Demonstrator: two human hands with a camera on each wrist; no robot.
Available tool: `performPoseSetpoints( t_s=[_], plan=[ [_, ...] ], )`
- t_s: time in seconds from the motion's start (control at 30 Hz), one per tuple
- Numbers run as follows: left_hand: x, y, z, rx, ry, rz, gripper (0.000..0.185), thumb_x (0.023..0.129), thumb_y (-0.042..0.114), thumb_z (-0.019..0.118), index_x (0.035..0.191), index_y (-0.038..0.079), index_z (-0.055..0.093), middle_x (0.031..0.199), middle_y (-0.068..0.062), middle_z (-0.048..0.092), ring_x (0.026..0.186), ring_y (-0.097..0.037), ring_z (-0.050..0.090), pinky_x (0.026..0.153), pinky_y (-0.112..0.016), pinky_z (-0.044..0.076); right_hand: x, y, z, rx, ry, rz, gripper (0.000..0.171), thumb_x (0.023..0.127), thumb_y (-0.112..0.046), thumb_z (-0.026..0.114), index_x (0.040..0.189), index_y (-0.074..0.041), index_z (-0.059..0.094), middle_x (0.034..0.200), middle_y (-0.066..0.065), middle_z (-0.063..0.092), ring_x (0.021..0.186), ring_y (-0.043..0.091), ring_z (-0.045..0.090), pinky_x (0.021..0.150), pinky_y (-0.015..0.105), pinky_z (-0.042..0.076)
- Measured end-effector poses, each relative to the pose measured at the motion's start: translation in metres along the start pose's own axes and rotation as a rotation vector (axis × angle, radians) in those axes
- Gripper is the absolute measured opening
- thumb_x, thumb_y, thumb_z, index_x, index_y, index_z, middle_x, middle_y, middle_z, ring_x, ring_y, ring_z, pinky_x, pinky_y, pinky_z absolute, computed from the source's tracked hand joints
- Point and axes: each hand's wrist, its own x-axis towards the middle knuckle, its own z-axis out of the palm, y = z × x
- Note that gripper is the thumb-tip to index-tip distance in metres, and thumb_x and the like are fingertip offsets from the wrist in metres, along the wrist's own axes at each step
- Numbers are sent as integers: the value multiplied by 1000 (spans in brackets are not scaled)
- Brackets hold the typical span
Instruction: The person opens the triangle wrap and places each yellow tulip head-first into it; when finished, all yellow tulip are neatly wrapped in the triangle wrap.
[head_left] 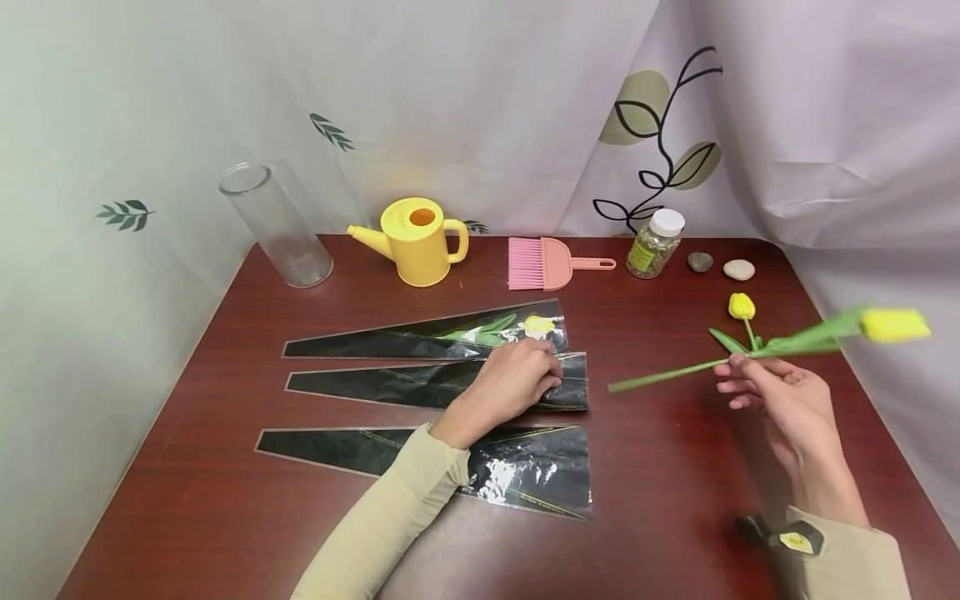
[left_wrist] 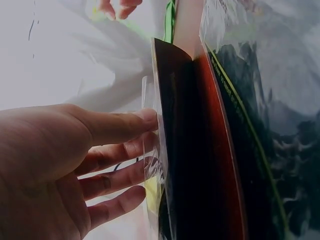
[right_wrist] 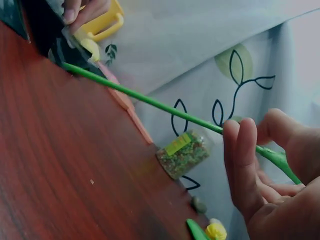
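Observation:
My right hand pinches the green stem of a yellow artificial tulip above the table's right side. The stem's bare end points left, toward the sleeves. My left hand is over the wide end of the middle black-and-clear flower sleeve. In the left wrist view, its thumb and index finger pinch a clear plastic edge, and the other fingers lie behind the film. Behind it lies another sleeve with a yellow tulip inside. A third sleeve lies flat nearest me.
Another tulip lies beyond my right hand. Along the back stand a glass vase, a yellow watering can and a jar. A pink brush with dustpan, a grey stone and a white stone lie there.

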Motion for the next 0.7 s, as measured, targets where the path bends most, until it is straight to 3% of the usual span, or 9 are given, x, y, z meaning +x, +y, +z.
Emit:
performPoseSetpoints(
  t_s=[0.23, 0.43, 0.57, 0.7],
  plan=[
    [1, -1, 0, 0, -3, -11, 7, 92, 26, 70, 90, 24, 77, 91, 8, 61, 89, -13, 61, 71, -32, 52, -1, 7, -6, 9, 70, 4, 10, 91, -1, 68, 95, -1, 76, 82, 11, 74, 65, 19, 71, 51, 26, 53],
    [1, -2, 0, -6, 17, -14, 9, 93, 27, 70, 93, 24, 78, 92, 8, 62, 89, -12, 61, 70, -31, 52, -2, 15, -1, 2, 56, 72, 11, 91, -5, 69, 98, -2, 77, 83, 10, 74, 66, 18, 71, 54, 26, 55],
    [1, -2, 0, -24, 33, -19, 10, 93, 27, 69, 96, 23, 78, 94, 9, 63, 91, -11, 61, 72, -31, 52, -4, 25, 16, -34, 47, 150, 9, 91, -11, 71, 94, -7, 78, 79, 7, 74, 62, 16, 70, 54, 25, 55],
    [3, -1, -2, -40, 41, -17, 11, 93, 27, 69, 96, 23, 78, 94, 9, 63, 91, -11, 61, 73, -30, 52, -7, 40, 46, -78, 68, 239, 9, 90, -16, 73, 88, -9, 78, 74, 4, 72, 57, 13, 67, 52, 24, 53]
  ],
)
